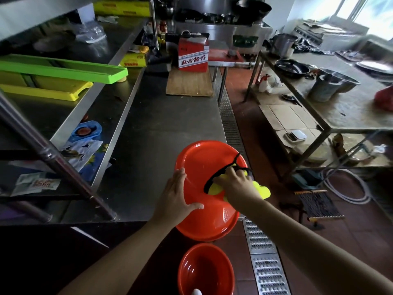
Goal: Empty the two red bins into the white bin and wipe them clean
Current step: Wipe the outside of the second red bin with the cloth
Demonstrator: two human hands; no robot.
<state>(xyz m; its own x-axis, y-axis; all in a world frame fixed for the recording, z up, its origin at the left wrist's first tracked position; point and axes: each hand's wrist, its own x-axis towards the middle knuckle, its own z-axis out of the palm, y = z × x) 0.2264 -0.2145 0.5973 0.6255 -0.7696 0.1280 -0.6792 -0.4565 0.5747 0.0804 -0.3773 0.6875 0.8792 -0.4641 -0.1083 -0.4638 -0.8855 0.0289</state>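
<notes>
A large red bin (pixel 202 158) lies at the near right corner of the steel counter (pixel 161 128), overhanging its edge, its underside or a flat face turned up. My left hand (pixel 176 196) presses flat on its left side, fingers spread. My right hand (pixel 236 184) presses a yellow cloth with black trim (pixel 262 191) against the bin's right part. A second, smaller red bin (pixel 204 271) stands on the floor below, open side up, with a white object (pixel 196 292) at its near edge. The white bin is not in view.
A wooden board (pixel 189 83) with a red carton (pixel 192 56) lies farther along the counter. Green and yellow trays (pixel 63 73) sit on the left shelf. A metal floor drain grate (pixel 261 252) runs along the counter's right. Another steel table (pixel 344 103) with pots stands right.
</notes>
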